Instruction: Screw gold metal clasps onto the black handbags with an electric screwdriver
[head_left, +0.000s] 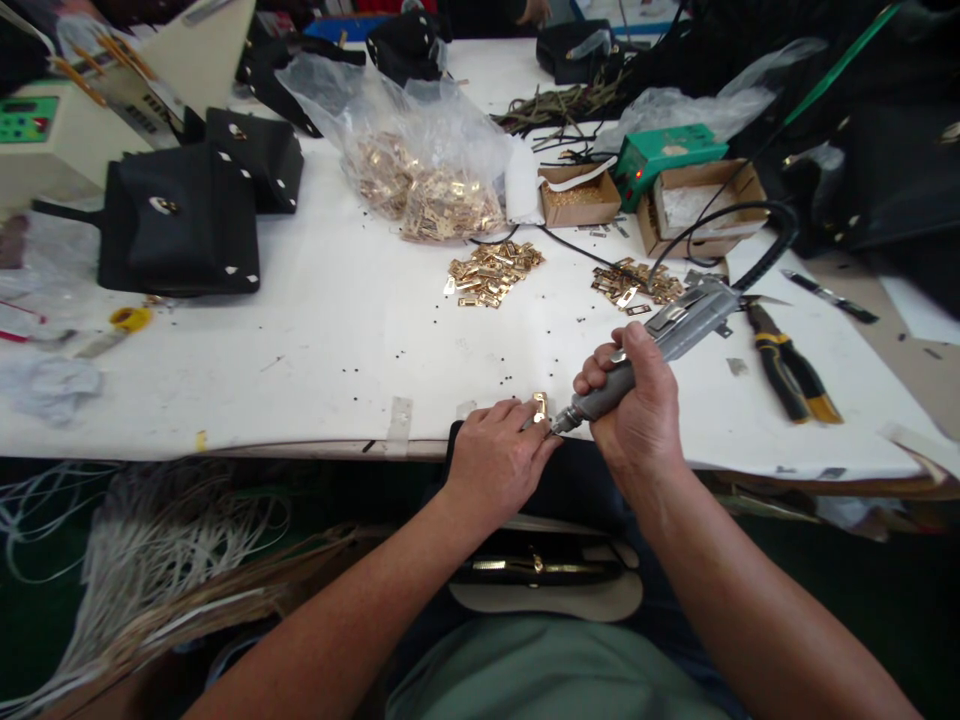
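tool in my right hand (634, 410): grey air screwdriver (667, 345), hand closed tight round its grip, fingers wrapped over the top. long axis lies slantwise over the white worktable (360, 370), back end up and to the right, metal bit (559, 424) down and to the left, pointing at the small gold metal fitting (539, 406) at the table's near edge. black air hose (757, 225) curves away from the back end.

my left hand (499, 462) lies just beside the bit, fingers slightly curled, resting on a black leather bag (457, 447). fitting sits right at the fingertips; whether they pinch it i cannot tell.

farther up the table, two loose piles of gold fittings (491, 272) and (637, 285), and a clear plastic bag of more (420, 165). yellow-and-black pliers (787, 360) lie right of the screwdriver.
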